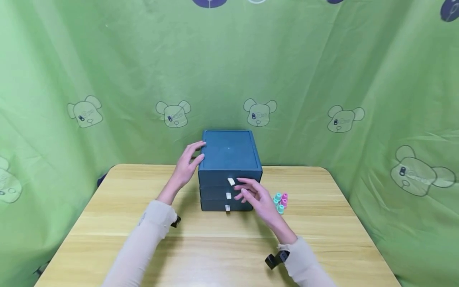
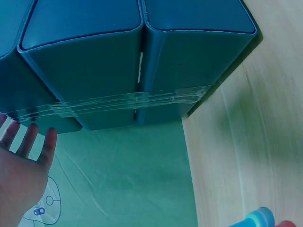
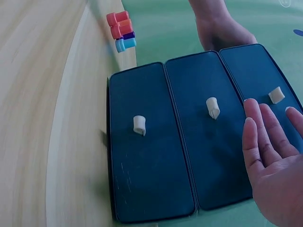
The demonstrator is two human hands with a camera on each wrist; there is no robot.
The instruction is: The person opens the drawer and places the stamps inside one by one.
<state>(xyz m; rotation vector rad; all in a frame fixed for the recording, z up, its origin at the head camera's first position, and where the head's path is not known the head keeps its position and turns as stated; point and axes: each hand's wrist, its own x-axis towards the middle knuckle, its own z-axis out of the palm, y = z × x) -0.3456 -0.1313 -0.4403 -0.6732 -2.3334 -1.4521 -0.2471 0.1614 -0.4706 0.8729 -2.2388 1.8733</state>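
A dark blue cabinet (image 1: 231,151) with three stacked drawers stands on the table, its drawers all closed flush. Each drawer front carries a small white pull tab, the top tab (image 1: 231,181) being closest to my right hand (image 1: 259,199). That hand hovers before the drawer fronts, fingers loosely extended, holding nothing. My left hand (image 1: 186,165) rests its fingers against the left side of the cabinet near the top edge. Clear tape (image 2: 137,100) runs across the cabinet's side in the left wrist view.
Several small teal and pink cup-shaped pieces (image 1: 281,202) stand right of the cabinet on the wooden table (image 1: 201,255). In the right wrist view, red, orange and blue pieces (image 3: 122,30) stand on the cabinet's left. A green curtain (image 1: 222,71) hangs behind.
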